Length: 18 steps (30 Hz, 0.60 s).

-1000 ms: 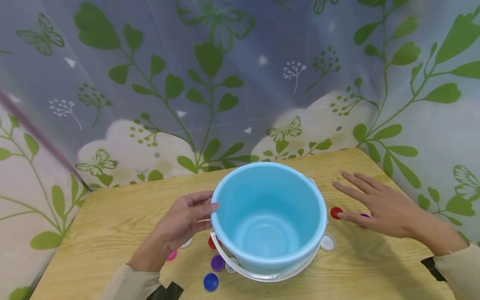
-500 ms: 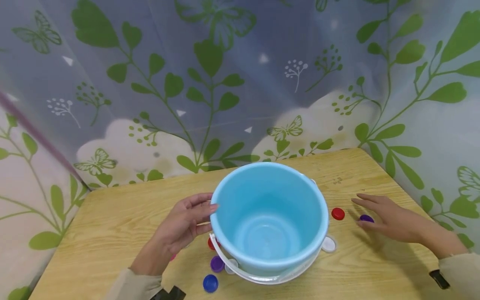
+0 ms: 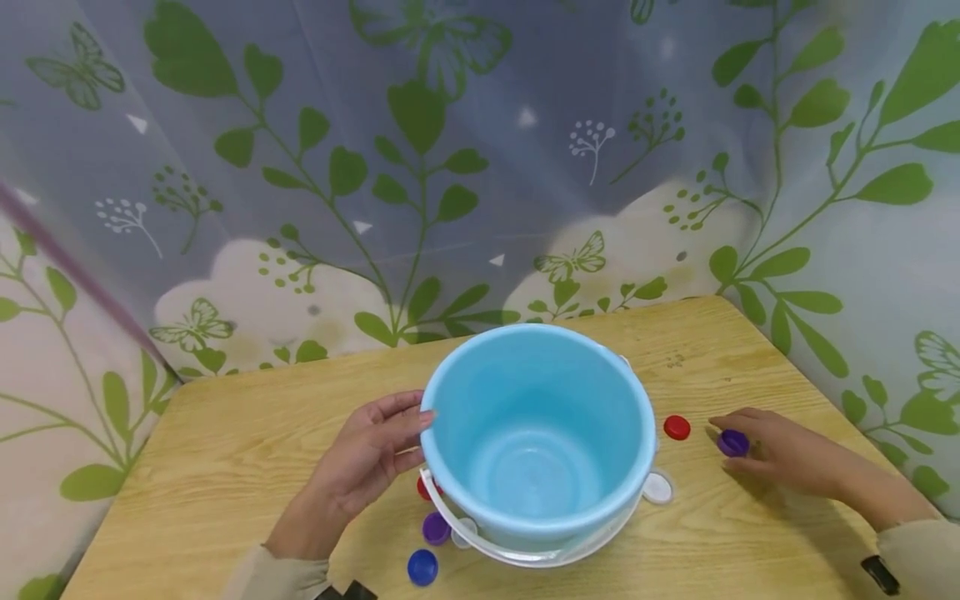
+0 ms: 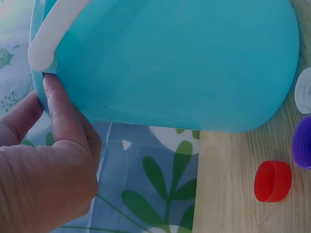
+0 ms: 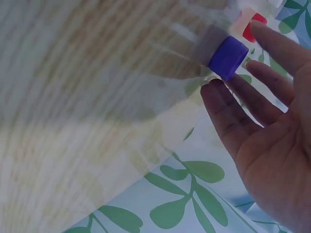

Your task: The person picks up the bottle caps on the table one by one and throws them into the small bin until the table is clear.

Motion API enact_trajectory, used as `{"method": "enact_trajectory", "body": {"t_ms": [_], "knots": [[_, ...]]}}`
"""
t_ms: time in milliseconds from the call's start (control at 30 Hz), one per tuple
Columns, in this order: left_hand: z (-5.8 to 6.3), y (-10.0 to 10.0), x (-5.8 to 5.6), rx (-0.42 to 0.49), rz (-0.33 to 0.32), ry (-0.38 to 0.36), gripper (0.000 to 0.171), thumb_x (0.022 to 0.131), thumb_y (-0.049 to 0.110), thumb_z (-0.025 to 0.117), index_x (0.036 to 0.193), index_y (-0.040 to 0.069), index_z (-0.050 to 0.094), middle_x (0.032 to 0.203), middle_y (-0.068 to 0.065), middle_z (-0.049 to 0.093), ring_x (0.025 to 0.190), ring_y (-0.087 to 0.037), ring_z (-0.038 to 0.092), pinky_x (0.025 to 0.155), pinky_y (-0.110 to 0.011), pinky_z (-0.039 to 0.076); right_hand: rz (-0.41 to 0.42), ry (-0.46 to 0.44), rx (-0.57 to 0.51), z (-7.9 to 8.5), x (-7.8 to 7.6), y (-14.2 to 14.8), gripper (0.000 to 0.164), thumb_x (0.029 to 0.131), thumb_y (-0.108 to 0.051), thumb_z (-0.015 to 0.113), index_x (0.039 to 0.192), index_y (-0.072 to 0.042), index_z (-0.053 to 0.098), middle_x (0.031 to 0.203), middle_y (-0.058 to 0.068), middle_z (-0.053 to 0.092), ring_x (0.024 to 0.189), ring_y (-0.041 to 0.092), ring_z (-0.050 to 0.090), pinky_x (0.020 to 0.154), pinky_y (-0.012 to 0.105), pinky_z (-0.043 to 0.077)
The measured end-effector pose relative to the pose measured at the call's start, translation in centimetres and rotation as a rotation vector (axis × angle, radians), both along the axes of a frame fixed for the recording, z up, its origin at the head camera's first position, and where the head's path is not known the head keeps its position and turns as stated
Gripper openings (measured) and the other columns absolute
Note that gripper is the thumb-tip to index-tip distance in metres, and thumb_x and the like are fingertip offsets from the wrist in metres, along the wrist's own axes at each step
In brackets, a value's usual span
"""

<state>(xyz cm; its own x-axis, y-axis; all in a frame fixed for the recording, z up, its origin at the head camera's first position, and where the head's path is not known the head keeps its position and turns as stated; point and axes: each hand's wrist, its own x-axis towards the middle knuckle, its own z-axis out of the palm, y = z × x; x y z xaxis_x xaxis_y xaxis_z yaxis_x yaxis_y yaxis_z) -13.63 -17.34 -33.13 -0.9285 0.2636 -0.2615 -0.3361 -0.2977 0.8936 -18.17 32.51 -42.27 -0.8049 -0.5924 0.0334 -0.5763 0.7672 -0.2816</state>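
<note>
A light blue bucket [image 3: 540, 371] stands on the wooden table, its white handle [image 3: 517, 554] hanging down at the near side. My left hand [image 3: 356, 462] grips the bucket's left rim, thumb on the inside and fingers against the outer wall. In the left wrist view, the fingers press just under the handle's joint. On the right, a purple bottle cap [image 3: 733, 443] lies between the parted thumb and fingers of my right hand [image 3: 795, 457]. The right wrist view shows the fingers spread close around that cap [image 5: 228, 57], not gripping it.
A red cap [image 3: 677, 427] and a white cap [image 3: 657, 487] lie between the bucket and my right hand. Left of the bucket are a blue cap [image 3: 422, 567], another purple cap [image 3: 436, 528], a second white cap [image 3: 464, 534] and a partly hidden red one [image 3: 426, 487]. Patterned curtains [image 3: 465, 167] surround the table.
My right hand has moved right and down from near the red cap to around the purple cap. The left hand keeps its hold on the bucket, which stays in place.
</note>
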Motion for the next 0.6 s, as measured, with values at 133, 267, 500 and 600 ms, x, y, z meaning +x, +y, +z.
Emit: {"method": "enact_trajectory", "body": {"t_ms": [133,267,500,600], "knots": [[0.0,0.1,0.1,-0.002,0.01,0.001,0.043,0.091,0.004,0.063,0.128,-0.005,0.046,0.107,-0.012,0.062,0.091,-0.022,0.065,0.083,-0.037,0.054,0.059,0.047,-0.029,-0.5,-0.1,0.2,0.043,0.08,-0.014,0.077,0.116,0.004,0.063,0.104,0.006,0.061,0.091,0.023,0.06,0.073,0.036,0.054],[0.1,0.3,0.1,-0.003,0.005,0.013,0.043,0.09,0.003,0.064,0.128,-0.007,0.045,0.107,-0.013,0.062,0.092,-0.022,0.065,0.082,-0.036,0.055,0.133,0.13,-0.084,-1.3,-0.3,0.6,0.035,0.073,-0.001,0.079,0.105,-0.002,0.066,0.097,0.004,0.059,0.083,0.017,0.059,0.064,0.028,0.054],[0.1,0.4,0.2,-0.009,0.008,0.004,0.043,0.09,0.004,0.064,0.127,-0.007,0.046,0.107,-0.013,0.062,0.092,-0.023,0.066,0.082,-0.035,0.055,0.175,0.183,-0.138,-1.6,-0.5,0.9,0.035,0.07,0.005,0.079,0.101,-0.005,0.066,0.095,0.004,0.059,0.081,0.013,0.058,0.061,0.026,0.054],[0.2,0.4,0.1,-0.01,0.011,-0.007,0.043,0.09,0.004,0.064,0.128,-0.006,0.046,0.108,-0.013,0.062,0.094,-0.024,0.066,0.082,-0.035,0.054,0.165,0.171,-0.128,-1.4,-0.5,1.0,0.034,0.071,0.004,0.078,0.102,-0.005,0.066,0.095,0.003,0.059,0.082,0.012,0.058,0.062,0.027,0.054]]}}
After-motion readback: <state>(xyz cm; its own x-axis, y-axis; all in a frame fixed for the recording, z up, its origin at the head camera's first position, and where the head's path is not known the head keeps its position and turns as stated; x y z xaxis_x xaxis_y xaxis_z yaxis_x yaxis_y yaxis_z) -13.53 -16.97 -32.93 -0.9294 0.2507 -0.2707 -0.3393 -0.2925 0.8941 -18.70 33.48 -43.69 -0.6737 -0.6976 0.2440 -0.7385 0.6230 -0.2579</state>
